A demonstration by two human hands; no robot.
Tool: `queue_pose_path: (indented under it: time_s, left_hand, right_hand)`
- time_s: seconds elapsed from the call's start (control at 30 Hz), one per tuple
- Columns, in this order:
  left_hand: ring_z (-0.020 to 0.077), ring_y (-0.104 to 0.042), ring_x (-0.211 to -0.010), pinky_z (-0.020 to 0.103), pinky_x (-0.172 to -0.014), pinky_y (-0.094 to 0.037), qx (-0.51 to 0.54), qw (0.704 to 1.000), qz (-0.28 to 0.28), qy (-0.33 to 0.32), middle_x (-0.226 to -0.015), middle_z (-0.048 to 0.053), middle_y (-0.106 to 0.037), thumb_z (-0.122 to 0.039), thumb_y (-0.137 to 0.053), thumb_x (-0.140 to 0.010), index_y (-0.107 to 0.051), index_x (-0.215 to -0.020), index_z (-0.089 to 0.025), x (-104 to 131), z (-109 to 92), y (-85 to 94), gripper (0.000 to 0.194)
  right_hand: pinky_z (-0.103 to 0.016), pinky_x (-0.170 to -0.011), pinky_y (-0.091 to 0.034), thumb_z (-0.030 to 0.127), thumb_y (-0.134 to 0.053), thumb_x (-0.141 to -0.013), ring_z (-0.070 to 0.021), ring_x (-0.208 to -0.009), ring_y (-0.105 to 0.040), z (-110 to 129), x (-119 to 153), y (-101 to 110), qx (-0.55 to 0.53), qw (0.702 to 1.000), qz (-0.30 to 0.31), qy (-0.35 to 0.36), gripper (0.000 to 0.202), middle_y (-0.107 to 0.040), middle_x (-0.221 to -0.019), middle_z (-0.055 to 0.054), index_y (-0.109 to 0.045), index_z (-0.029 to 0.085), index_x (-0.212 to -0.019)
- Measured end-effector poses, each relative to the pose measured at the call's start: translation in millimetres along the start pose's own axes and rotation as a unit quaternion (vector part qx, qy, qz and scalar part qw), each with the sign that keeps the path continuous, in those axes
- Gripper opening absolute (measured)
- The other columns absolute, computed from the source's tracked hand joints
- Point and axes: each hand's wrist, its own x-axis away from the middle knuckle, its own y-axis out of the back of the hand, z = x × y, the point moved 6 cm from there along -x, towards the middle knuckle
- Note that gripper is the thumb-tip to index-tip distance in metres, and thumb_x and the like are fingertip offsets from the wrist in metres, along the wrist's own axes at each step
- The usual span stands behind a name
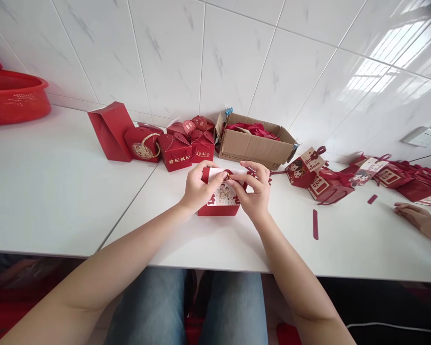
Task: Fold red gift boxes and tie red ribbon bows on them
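Left hand: the left hand (pixel 203 186) is at the left side of the red box (pixel 221 210), with its thumb and a finger pinching at the top.
Right hand: the right hand (pixel 254 189) is at the other side, its thumb and pointing finger pinching at the top too, right by the left fingertips. The fingers hide most of what they pinch.
Red box: it stands on the white table (pixel 187 244) between the two hands. A drawing (pixel 224 194) of people is on its front.
Just past the hands: a brown box (pixel 255 146) sits by the wall (pixel 233 62), open, with red ribbons (pixel 255 129) in it and a blue clip (pixel 229 110) on its edge.
Past the left hand: small red boxes (pixel 175 152) with gold writing sit close together, next to a tall red box (pixel 113 132). Far left is a red basket (pixel 16 98).
Past the right hand: a long red strip (pixel 315 224) lies flat, and a short red strip (pixel 372 199) lies farther right. Behind them are more red boxes (pixel 331 186) with bows.
Far right: another person's hand (pixel 414 215) rests on the table.
Below the hands: two legs in blue jeans (pixel 233 306).
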Motion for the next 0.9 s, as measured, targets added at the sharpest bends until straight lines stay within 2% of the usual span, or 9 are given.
queue_pose_path:
  time_s: [0.4,0.6,0.7,0.77,0.9]
  left_hand:
    - [0.0132,-0.06,-0.06,0.025,-0.059,-0.048,-0.028,0.998,0.002,-0.062,-0.067,-0.001,-0.063,-0.035,-0.07,-0.075,-0.058,-0.081,-0.018,5.4,-8.7,-1.6,0.021]
    - [0.0137,-0.062,-0.067,0.025,-0.063,-0.049,-0.023,0.992,0.013,-0.122,-0.072,0.0,-0.065,-0.029,-0.069,-0.077,-0.059,-0.079,-0.018,10.4,-18.2,-3.7,0.016]
    - [0.0134,-0.062,-0.067,0.025,-0.064,-0.049,-0.01,0.988,0.026,-0.153,-0.074,0.001,-0.065,-0.026,-0.068,-0.078,-0.059,-0.08,-0.018,13.0,-22.2,-3.8,0.013]
    - [0.0139,-0.062,-0.069,0.026,-0.064,-0.049,0.002,0.985,0.042,-0.168,-0.075,0.001,-0.066,-0.025,-0.066,-0.08,-0.058,-0.082,-0.018,13.8,-22.8,-3.4,0.011]
    - [0.0164,-0.062,-0.072,0.029,-0.067,-0.05,0.009,0.978,0.095,-0.187,-0.079,0.003,-0.064,-0.028,-0.058,-0.082,-0.056,-0.088,-0.018,12.7,-18.8,-5.5,0.012]
  right_hand:
    - [-0.044,-0.085,-0.047,0.029,-0.072,-0.079,-0.0229,-0.099,-0.059,7.5,-0.8,5.6,-0.035,0.999,-0.016,-0.011,0.004,-0.065,-0.104,-0.006,-0.069,0.025,-0.078]
    - [-0.041,-0.084,-0.051,0.034,-0.073,-0.077,-0.022,-0.096,-0.064,-2.0,0.9,5.7,-0.128,0.987,-0.004,-0.093,0.024,-0.067,-0.101,-0.007,-0.059,0.022,-0.093]
    - [-0.032,-0.068,-0.052,0.038,-0.07,-0.078,-0.0184,-0.08,-0.065,-5.8,0.9,0.9,-0.156,0.977,0.063,-0.133,0.021,-0.07,-0.088,-0.004,-0.063,0.022,-0.089]
    - [-0.028,-0.056,-0.047,0.039,-0.069,-0.079,-0.0147,-0.064,-0.061,-6.0,1.4,-0.7,-0.165,0.971,0.093,-0.148,0.018,-0.069,-0.075,-0.002,-0.065,0.021,-0.08]
    - [-0.026,-0.054,-0.044,0.033,-0.07,-0.078,-0.0123,-0.059,-0.057,-2.4,1.2,2.9,-0.178,0.971,0.07,-0.141,0.015,-0.065,-0.067,0.001,-0.063,0.021,-0.073]
